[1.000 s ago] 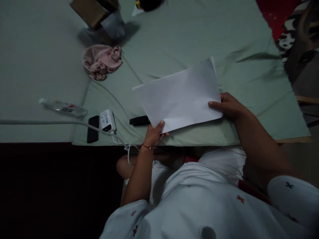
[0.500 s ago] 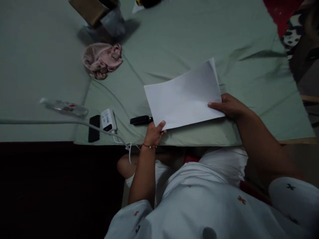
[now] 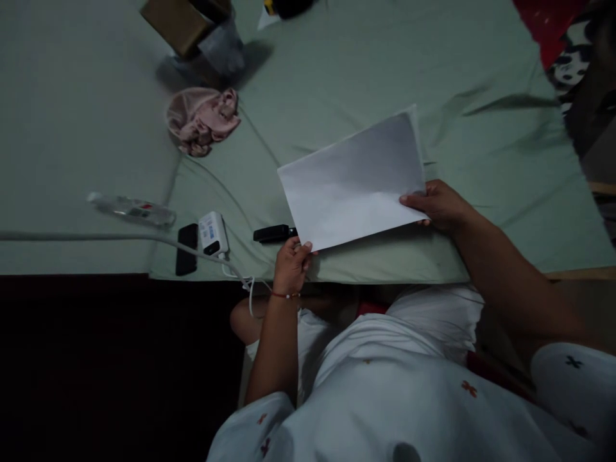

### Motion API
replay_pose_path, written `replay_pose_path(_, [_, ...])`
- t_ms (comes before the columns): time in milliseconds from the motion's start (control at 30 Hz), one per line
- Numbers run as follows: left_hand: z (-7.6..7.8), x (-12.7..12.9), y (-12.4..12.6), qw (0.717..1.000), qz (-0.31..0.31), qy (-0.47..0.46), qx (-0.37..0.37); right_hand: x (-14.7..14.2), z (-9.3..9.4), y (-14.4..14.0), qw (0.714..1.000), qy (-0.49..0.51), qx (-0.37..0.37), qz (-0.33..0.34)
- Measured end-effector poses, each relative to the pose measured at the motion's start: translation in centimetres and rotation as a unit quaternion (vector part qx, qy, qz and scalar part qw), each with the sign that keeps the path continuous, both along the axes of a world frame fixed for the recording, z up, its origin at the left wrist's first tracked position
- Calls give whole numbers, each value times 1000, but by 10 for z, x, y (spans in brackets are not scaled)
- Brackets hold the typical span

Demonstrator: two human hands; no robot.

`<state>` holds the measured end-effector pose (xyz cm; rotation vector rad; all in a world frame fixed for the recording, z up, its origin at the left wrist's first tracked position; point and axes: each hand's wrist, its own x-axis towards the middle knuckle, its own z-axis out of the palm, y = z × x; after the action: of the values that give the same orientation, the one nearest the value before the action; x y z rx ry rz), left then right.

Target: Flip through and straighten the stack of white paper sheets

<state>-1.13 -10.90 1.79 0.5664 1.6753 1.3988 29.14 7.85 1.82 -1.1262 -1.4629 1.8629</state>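
Observation:
A white stack of paper sheets (image 3: 353,183) is held tilted over the green-covered table in front of me. My left hand (image 3: 291,263) pinches its lower left corner, thumb on top and fingers underneath. At the right edge, my right hand (image 3: 440,202) grips the paper with the thumb lying across its face and the fingers behind. A black stapler-like object (image 3: 272,233) lies just left of the paper, its right end close to my left fingers; I cannot make out its exact kind.
Left of my hands lie a white power strip (image 3: 213,232), a black phone (image 3: 187,250) and a clear plastic bottle (image 3: 135,209). A grey cable (image 3: 120,236) crosses in front of them. Farther back are a pink cloth (image 3: 205,120) and a cardboard box (image 3: 178,27).
The paper's far right corner flattens and the sheets tilt slightly more. My left thumb has slid a little outward to the corner. The view has shifted slightly.

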Motion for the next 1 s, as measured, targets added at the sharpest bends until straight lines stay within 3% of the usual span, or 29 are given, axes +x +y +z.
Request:
replay_pose_path(133, [-5, -8, -16, 994, 55, 97, 9, -14, -7, -4, 1000, -13, -19, -2])
replay_pose_path(233, [-11, -17, -26, 974, 114, 197, 16, -23, -10, -9, 1000, -17, -19, 0])
replay_pose_path(300, [-14, -23, -30, 946, 153, 284, 30, -27, -9, -13, 1000, -14, -11, 13])
replay_pose_path(400, [-16, -31, -35, 882, 174, 438, 26, -29, -3, -19, 1000, -16, -1, 23])
replay_pose_path(533, [-18, -40, -33, 813, 97, 574, 7, -32, 5, -24, 999, -43, -19, 7])
replay_pose_path(700, [-32, -46, -28, 817, 1, 577, 21, -36, 7, -26, 998, -49, -26, 10])
replay_pose_path(867, [-36, -46, -32, 829, -11, 559, 28, -37, 5, -26, 998, -46, -32, 13])
replay_pose_path(1000, [-34, -43, -35, 823, -27, 566, 43, -36, 4, -27, 998, -47, -29, 14])
